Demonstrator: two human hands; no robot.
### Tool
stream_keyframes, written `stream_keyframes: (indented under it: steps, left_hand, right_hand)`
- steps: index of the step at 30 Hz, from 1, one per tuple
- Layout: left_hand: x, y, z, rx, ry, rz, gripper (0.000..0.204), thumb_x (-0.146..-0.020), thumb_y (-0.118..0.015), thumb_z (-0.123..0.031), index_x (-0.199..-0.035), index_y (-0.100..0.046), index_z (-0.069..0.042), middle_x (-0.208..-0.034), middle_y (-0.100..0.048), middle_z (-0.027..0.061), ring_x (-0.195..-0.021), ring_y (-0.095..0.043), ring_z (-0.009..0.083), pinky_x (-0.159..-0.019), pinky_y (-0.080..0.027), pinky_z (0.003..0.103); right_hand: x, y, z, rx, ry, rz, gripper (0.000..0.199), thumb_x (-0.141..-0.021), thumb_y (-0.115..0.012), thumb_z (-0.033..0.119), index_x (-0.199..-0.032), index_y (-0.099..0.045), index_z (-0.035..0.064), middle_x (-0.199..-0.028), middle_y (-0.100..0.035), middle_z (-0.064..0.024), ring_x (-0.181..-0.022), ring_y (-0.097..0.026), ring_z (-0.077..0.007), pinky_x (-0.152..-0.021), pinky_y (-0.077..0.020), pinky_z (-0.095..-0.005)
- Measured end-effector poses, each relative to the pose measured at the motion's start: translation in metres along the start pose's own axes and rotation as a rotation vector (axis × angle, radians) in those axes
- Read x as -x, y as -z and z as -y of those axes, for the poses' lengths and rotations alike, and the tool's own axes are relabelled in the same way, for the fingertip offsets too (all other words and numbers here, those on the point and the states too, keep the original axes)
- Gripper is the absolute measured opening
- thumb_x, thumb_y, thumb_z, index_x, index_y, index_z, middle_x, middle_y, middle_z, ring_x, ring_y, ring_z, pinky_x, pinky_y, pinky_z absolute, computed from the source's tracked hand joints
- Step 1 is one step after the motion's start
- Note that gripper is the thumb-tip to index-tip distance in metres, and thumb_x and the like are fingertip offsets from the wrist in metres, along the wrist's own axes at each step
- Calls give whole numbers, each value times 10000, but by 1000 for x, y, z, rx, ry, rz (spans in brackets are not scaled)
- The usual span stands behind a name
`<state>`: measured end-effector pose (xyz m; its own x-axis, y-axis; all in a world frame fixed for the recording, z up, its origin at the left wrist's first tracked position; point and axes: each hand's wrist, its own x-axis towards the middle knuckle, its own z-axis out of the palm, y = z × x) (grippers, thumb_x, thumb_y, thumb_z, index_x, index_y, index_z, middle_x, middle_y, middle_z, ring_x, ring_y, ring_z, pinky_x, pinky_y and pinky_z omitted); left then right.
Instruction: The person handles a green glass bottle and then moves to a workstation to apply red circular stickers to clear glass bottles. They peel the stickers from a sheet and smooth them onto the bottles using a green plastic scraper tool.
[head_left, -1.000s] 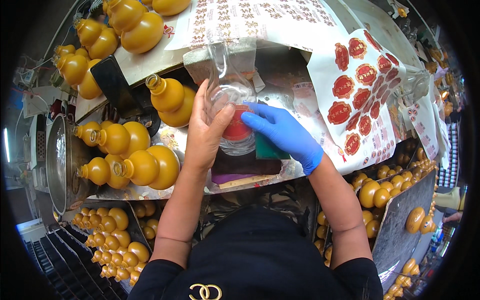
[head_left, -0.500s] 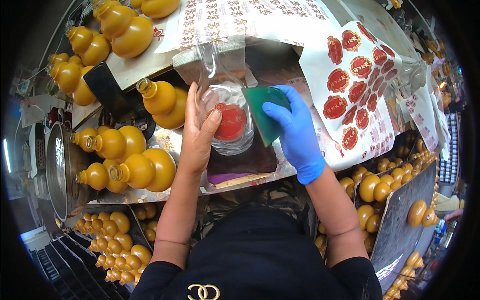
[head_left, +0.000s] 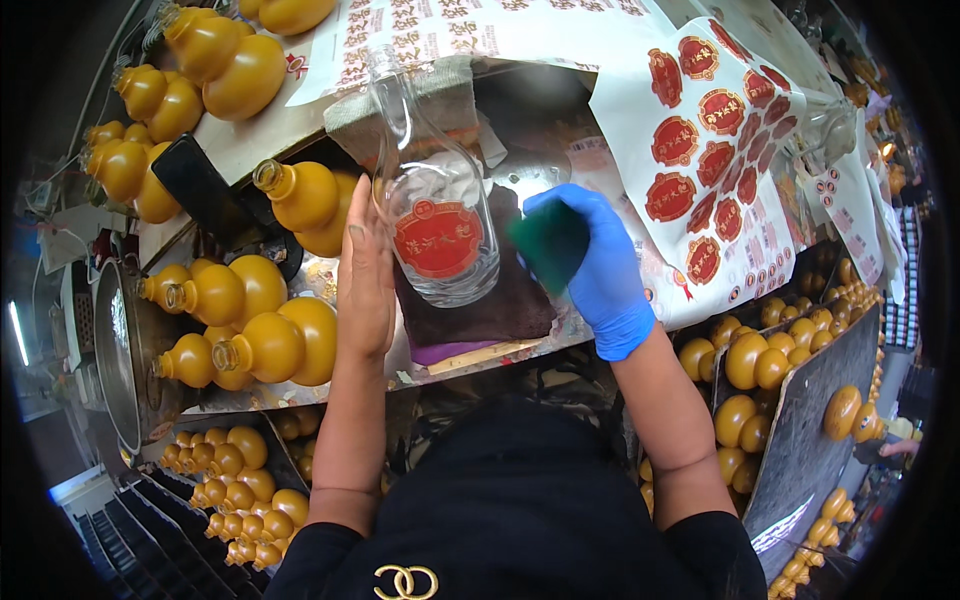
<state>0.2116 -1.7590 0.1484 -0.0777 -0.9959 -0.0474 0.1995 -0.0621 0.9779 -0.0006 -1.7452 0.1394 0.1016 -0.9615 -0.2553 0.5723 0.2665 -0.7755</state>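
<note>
A clear glass bottle (head_left: 430,185) lies tilted on a dark folded cloth (head_left: 515,315), its neck resting against a pale rolled towel (head_left: 445,105) and pointing away from me. On the bottle's face is an ornate red label (head_left: 437,240). My bare left hand (head_left: 366,270) rests along the bottle's left side, fingers straight and flat, not wrapped around it. My right hand (head_left: 603,255), in a blue glove, grips a thin green scraper sheet (head_left: 550,240), which is smeared by motion. The sheet is just right of the bottle, apart from the label.
Yellow gourd-shaped bottles (head_left: 270,345) crowd the left of the table beside a black phone (head_left: 205,185) and a metal basin (head_left: 108,350). Sheets of red labels (head_left: 735,155) drape over the right side. More gourd bottles (head_left: 745,360) fill racks at the lower left and right.
My left thumb has come off the label, and that hand has flattened beside the bottle. The green sheet has moved slightly right and down, away from the bottle. The whole red label now shows.
</note>
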Motion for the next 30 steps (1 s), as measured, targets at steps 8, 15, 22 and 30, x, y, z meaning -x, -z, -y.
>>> stream_keyframes:
  steps: [8,15,22,30]
  left_hand:
    - [11,11,7,-228,18,193,1108,-806,-736,-354,-1507,42,8,-1521,-194,283,-1409,-261,313,-1135,-224,378]
    - [12,14,12,-196,-56,179,1107,-825,-726,-335,-1482,71,64,-1520,-175,308,-1431,-203,324,-1149,-180,370]
    - [14,20,8,38,-85,275,1064,-838,-736,-224,-1493,61,38,-1555,-61,279,-1460,-104,308,-1162,-140,362]
    - [7,21,14,298,21,152,739,-948,-597,-250,-1488,-183,40,-1539,-257,159,-1428,-252,246,-1160,-184,336]
  right_hand:
    - [-16,-25,0,678,7,159,579,-872,-673,400,-1244,-584,-34,-936,-668,-95,-831,-585,-111,-772,-475,-255]
    - [-18,-25,-3,642,-112,204,561,-889,-672,333,-1289,-547,-40,-986,-665,-57,-844,-563,-71,-785,-457,-224]
    - [-12,-36,11,581,-223,205,470,-924,-631,287,-1276,-567,-17,-1074,-631,-25,-941,-528,-61,-841,-430,-220]
    - [-10,-43,13,619,-258,187,474,-927,-629,311,-1271,-573,-10,-993,-617,19,-841,-494,-32,-749,-419,-182]
